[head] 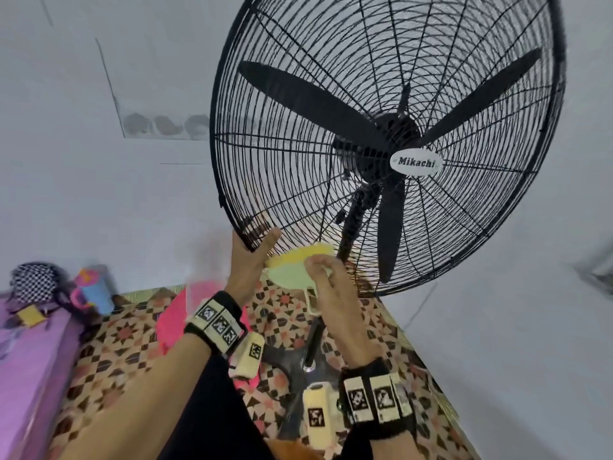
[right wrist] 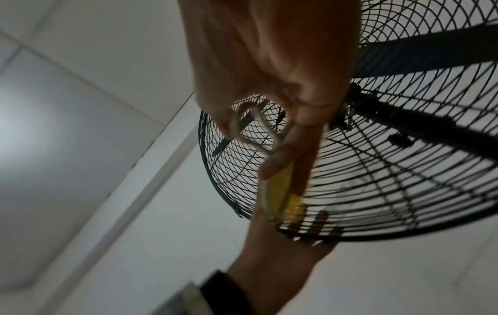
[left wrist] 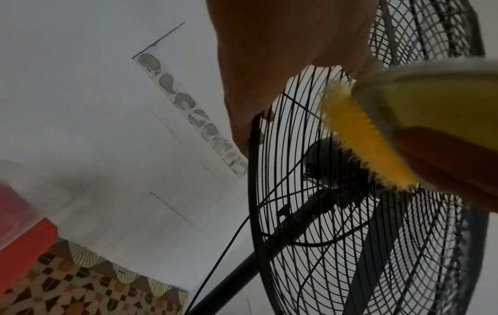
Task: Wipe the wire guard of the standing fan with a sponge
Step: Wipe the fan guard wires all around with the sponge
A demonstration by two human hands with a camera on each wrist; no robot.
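My left hand grips the lower rim of the wire guard of the standing fan; the thumb lies on the front of the wires and the other fingers go behind the rim, so the rim sits in the fork of my hand. My right hand holds the sponge, which is yellow and fuzzy on one side and pale green on the other, with a pale loop handle. My right fingers are curled around the loop and pinch the body of the sponge. The yellow side touches the wires at the bottom of the guard, just to the right of my left thumb. Above my fingers, behind the wires, I see three black blades and a white badge with the word Mikachi. Under my wrists there is the black pole of the fan, standing on a patterned floor. Far to the left of my left hand, a blue and pink cup stands on a purple surface.
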